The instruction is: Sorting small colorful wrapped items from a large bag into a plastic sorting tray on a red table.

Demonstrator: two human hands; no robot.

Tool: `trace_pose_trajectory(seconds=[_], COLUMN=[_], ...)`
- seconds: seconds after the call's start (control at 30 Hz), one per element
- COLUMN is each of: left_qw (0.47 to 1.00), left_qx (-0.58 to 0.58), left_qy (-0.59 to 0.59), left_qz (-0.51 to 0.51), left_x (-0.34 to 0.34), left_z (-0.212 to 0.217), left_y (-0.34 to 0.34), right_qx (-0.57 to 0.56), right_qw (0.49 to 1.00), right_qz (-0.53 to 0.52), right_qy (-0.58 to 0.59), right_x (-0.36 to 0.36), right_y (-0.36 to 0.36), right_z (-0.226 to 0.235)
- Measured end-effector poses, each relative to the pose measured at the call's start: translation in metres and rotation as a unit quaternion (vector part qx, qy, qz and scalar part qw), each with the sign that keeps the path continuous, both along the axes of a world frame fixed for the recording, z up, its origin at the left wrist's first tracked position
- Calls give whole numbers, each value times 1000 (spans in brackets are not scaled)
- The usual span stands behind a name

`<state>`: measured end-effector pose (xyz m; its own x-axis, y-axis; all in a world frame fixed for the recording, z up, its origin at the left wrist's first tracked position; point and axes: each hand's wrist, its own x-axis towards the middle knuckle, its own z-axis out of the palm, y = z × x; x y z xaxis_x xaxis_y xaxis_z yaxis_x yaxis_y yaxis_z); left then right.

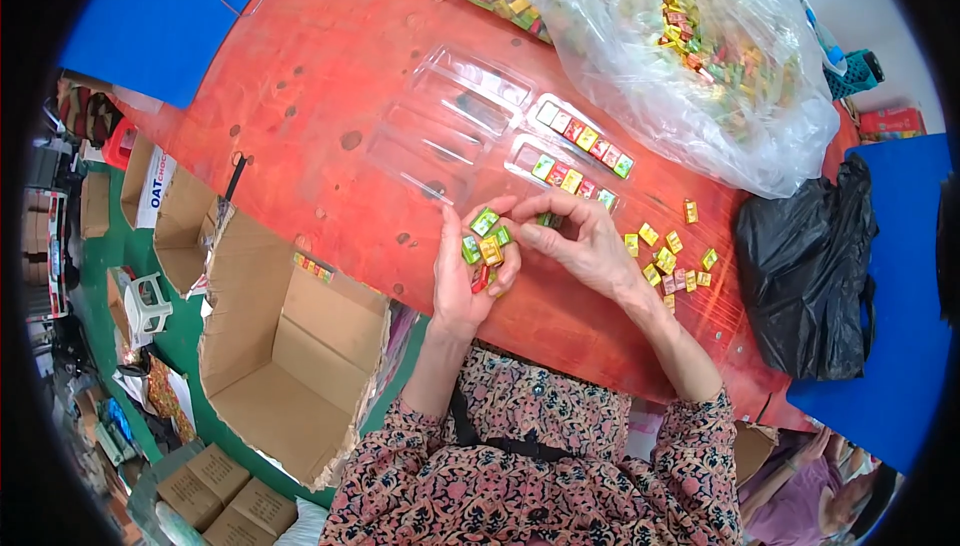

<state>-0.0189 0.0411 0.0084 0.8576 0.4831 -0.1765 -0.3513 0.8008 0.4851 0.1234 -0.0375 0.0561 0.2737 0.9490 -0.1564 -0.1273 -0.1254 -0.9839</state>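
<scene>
Candy rows (587,136) slant lengthwise toward lower right.

I look from person's head, through wide fisheye, steeply down: left hand (455,284) and right hand (590,246) close, mid-view; red table (330,96) spreading to far side, green floor (185,341) at left.

I am facing a red, dark-spotted counter (290,136), with flat blue surfaces (165,21) showing at its far left and right. A pale wall (885,11) is rising beyond it at upper right, while a green floor (182,346) is stretching below on my left, carrying a white stool (152,293) and cardboard boxes (215,474).
</scene>
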Motion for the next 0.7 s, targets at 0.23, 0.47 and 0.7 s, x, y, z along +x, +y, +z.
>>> trace_pose_trajectory(seconds=[0.23,0.47,0.7], left_qw=[998,996,999], left_qx=[-34,5,2], left_qy=[57,78,41], left_qz=[22,46,35], left_x=[-2,2,-2], left_z=[1,5,3], left_y=[1,-4,-3], right_qx=[95,160,212], right_qw=[947,827,780], right_qz=[3,72,88], right_qy=[-307,-534,-583], right_x=[-13,-45,-52], right_y=[1,-3,1], right_z=[9,4,2])
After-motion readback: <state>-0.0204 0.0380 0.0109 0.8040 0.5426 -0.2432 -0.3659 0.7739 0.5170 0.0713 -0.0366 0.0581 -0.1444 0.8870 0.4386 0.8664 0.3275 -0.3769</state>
